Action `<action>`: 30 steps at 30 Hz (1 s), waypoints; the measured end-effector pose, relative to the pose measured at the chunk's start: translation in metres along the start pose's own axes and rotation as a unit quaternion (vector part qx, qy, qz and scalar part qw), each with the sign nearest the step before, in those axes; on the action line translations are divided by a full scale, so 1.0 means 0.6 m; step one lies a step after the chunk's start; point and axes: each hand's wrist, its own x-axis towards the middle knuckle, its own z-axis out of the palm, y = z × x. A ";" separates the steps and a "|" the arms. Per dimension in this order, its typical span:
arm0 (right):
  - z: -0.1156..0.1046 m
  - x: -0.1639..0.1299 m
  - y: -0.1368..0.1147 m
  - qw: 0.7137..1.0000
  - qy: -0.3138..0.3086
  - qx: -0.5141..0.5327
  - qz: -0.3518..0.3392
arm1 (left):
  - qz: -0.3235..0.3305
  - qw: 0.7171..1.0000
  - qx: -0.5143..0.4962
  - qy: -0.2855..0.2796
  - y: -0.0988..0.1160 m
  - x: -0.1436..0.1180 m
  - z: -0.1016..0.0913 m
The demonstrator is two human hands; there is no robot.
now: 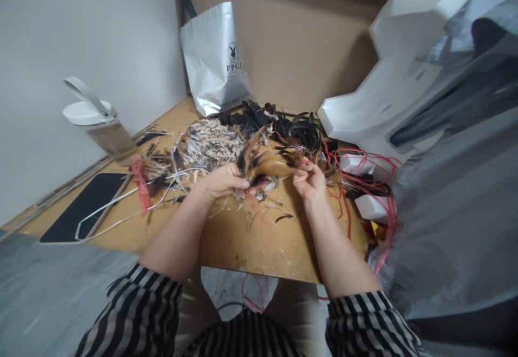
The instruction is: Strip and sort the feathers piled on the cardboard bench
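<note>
1. The left hand (220, 181) is closed around the base of a bundle of brown and black feathers (265, 167), pinching the quill ends between thumb and fingers.
2. The right hand (309, 179) grips the other side of the same bundle, its fingers curled over the feather tips, so the bundle is held between both hands just above the table (251, 238).
3. Judging by the grip, the step in hand is gathering and aligning feathers into a tidy bunch; the next move seems to call for a steady pinch at the quills so none slip out.
4. Beyond the hands lies a pile of speckled pale feathers (210, 143), and further back on the right a heap of black feathers (283, 125).
5. Left of the left hand sit a red-tied feather bunch (141, 181), white strapping (117, 206), a black mat (87, 206) and a water bottle (101, 125).
6. Right of the right hand run red cords (360, 165); a silver bag (214, 60) stands behind the feathers.
</note>
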 end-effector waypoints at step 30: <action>0.073 -0.067 0.073 0.804 -0.116 -0.487 -0.321 | -0.110 0.968 -0.205 0.090 -0.030 0.037 0.018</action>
